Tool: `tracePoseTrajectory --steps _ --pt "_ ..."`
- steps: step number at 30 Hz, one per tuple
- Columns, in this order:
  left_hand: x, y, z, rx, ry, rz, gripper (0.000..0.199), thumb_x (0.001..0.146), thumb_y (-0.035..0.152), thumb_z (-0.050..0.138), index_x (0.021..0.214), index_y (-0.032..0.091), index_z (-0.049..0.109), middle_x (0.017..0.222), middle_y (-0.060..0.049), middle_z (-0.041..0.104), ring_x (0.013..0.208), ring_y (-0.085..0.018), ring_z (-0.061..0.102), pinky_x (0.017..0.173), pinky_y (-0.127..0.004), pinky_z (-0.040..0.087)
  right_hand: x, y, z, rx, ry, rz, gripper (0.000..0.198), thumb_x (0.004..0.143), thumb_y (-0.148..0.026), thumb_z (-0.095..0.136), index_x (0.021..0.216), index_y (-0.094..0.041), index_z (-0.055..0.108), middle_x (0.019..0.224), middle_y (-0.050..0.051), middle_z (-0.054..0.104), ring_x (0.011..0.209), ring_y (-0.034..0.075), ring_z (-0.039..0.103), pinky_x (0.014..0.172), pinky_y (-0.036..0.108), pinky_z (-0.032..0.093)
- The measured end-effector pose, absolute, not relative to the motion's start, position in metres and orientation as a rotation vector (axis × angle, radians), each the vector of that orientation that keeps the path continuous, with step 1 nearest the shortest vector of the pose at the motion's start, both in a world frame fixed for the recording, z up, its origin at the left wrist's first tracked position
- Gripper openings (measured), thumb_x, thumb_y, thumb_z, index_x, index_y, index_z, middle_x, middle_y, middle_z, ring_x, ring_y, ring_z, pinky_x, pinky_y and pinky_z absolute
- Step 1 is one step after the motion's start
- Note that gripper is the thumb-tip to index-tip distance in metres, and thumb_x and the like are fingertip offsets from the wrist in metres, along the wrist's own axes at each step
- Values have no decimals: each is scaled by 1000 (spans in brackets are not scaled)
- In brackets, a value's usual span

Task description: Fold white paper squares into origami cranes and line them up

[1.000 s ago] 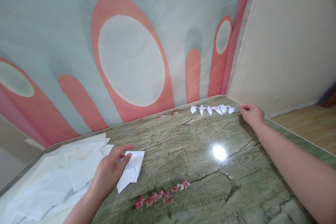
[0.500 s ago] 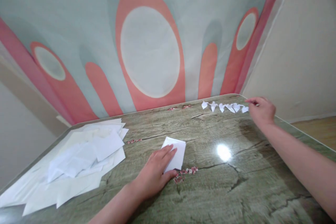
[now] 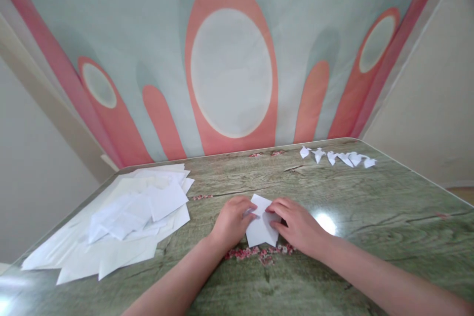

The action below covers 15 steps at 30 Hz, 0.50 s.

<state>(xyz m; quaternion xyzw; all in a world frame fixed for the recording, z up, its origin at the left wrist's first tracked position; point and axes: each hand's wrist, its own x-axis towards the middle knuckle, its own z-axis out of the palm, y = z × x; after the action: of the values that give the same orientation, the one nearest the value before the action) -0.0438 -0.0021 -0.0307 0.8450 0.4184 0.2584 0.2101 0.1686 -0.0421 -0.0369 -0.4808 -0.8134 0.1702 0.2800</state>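
Note:
A small white sheet of paper [image 3: 262,229], partly folded, lies on the table before me with its sides lifted inward. My left hand [image 3: 234,219] pinches its left edge between thumb and fingers. On the opposite side, my right hand [image 3: 294,224] grips the right edge the same way. The fingertips hide parts of both edges. Toward the back right of the table stands a row of several small folded paper figures [image 3: 344,159], away from both hands.
A loose heap of white paper sheets [image 3: 122,222] covers the left of the wood-patterned table [image 3: 370,217]. Red flower prints [image 3: 242,253] mark the tabletop near the paper. A wall with a coral and grey pattern [image 3: 231,145] rises behind the far edge.
My right hand has come back from the row of folded figures to the paper's right edge. My left hand has gone from lying on the paper to pinching it. The view has shifted left.

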Motion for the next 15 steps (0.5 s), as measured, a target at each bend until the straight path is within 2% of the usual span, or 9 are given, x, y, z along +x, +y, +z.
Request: tracePoseTrajectory --steps 9,12,15 --pt "-43 -4 -25 2233 1242 949 17 88 22 50 87 21 68 92 -6 68 91 -20 60 84 -29 44 183 -44 -51 -1253 -2109 467 17 88 -19 54 103 -26 56 100 5 61 94 23 58 84 40 48" --pt "-46 -4 -20 1978 1332 1058 13 87 25 52 86 19 63 84 -5 67 77 -17 61 72 -26 45 186 -48 -46 -1263 -2188 392 19 86 -18 55 103 -26 57 106 6 60 99 25 56 86 44 47" --pt "-47 -12 -11 1754 1243 976 16 90 31 49 83 17 55 71 -2 65 67 -15 60 65 -23 45 187 -49 -43 -1281 -2243 338 22 86 -17 56 106 -27 59 108 7 60 100 27 56 87 47 47"
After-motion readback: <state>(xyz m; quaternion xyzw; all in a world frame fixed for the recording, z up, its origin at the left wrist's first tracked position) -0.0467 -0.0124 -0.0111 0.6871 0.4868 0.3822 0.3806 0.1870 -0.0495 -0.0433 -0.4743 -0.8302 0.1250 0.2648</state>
